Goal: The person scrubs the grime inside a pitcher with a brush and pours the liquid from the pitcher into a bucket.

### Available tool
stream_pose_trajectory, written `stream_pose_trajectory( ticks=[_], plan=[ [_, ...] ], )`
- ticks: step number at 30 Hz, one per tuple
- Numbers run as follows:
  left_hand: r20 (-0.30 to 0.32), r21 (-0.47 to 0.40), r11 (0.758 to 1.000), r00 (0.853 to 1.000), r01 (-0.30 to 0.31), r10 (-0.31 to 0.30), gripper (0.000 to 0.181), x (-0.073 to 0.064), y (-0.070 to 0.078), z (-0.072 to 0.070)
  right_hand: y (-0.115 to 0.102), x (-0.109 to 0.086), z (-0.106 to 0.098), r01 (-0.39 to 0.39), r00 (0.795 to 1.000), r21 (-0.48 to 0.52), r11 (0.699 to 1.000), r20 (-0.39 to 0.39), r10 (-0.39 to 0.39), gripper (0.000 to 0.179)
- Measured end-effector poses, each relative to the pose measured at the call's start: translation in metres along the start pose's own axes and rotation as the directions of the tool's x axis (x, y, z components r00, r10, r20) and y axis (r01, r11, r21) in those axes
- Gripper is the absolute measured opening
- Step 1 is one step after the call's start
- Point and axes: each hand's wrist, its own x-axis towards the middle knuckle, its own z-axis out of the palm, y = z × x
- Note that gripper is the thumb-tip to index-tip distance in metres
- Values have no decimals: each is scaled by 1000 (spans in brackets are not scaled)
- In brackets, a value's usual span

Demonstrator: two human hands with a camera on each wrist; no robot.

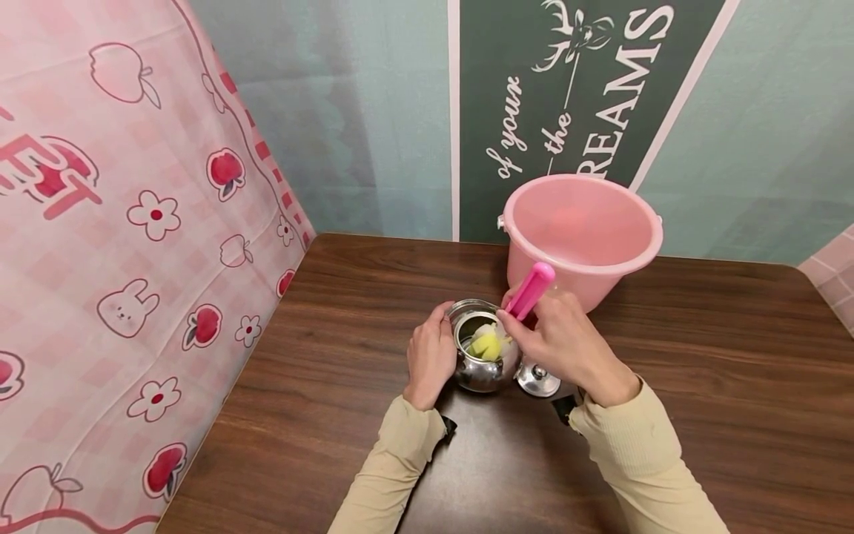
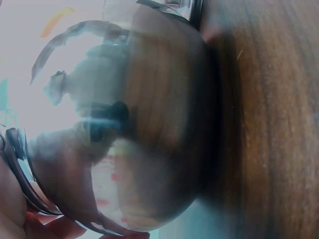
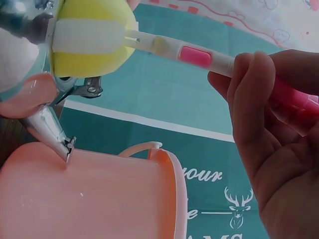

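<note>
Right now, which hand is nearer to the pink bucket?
Right. The right hand is just in front of the bucket; the left hand is farther away, at the metal pot.

Head view: white txt on dk-green panel point(image 1: 487, 44) of back curtain point(image 1: 380, 119), running bottom-to-top: script "of your" point(image 1: 507, 127) on L, script "the" point(image 1: 557, 141) mid, big caps "REAMS" point(image 1: 626, 93) on R, its low end cut off by pink bucket point(image 1: 597, 284), so anything before R can't be read. White deer-head emblem point(image 1: 582, 34) w/ antlers tops the "the" line. R wrist view, same panel, txt upright: "your" beside bucket rim, lone "e" below it, then part of "AMS" at bottom edge; deer head R of "e". Pink printed cloth point(image 1: 167, 297), far L of head view: lg. reddish caps, approx. "ET" point(image 1: 75, 194), over a red print; more strokes cut by frame edge.
</note>
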Motion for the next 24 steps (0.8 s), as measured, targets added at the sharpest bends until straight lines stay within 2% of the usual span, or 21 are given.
stream_pose_trajectory(
  ticks=[7,16,24],
  plan=[
    [-8,5,1000,1000,3,-3,33,0,0,1,-4,1,3,-27,1000,59,998,15,27,9],
    [3,8,1000,1000,17,-17,33,0,1,-1,-4,3,13,-21,1000,121,992,-15,24,8],
    [26,-4,1000,999,25,-25,33,1,1,-2,-4,9,19,-32,999,115,993,-23,35,10]
  ],
)
